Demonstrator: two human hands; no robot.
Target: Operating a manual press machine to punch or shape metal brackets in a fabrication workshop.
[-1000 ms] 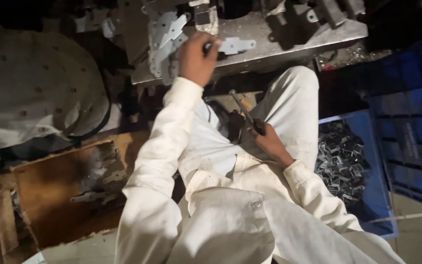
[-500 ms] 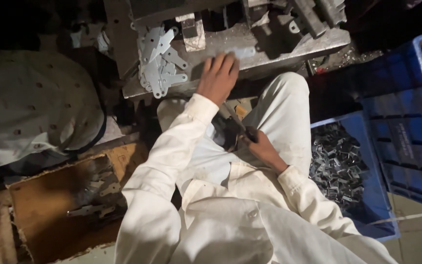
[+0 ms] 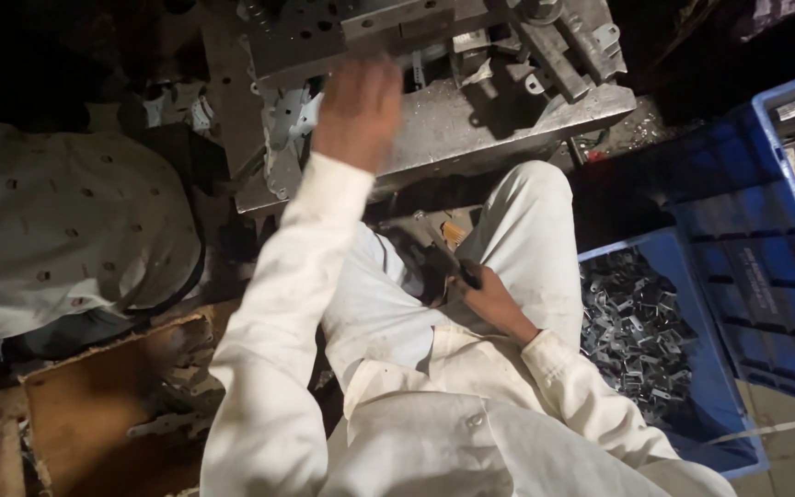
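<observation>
while blurred, left hand [image 3: 358, 110] grip unclear over grey steel press bed [image 3: 499, 124]; right hand [image 3: 488, 299] clenching dark handle [image 3: 460, 269]

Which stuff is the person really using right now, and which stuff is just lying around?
In use:
left hand over the metal press bed
flat metal plates beside it
right hand gripping a dark handle

Lying about:
blue crates
small metal parts inside one
cardboard

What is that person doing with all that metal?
A seated person in white reaches the left hand up to a grey metal press, beside a stack of flat metal pieces. The right hand rests in the lap, holding a dark tool. A blue crate of small metal parts sits alongside.
</observation>
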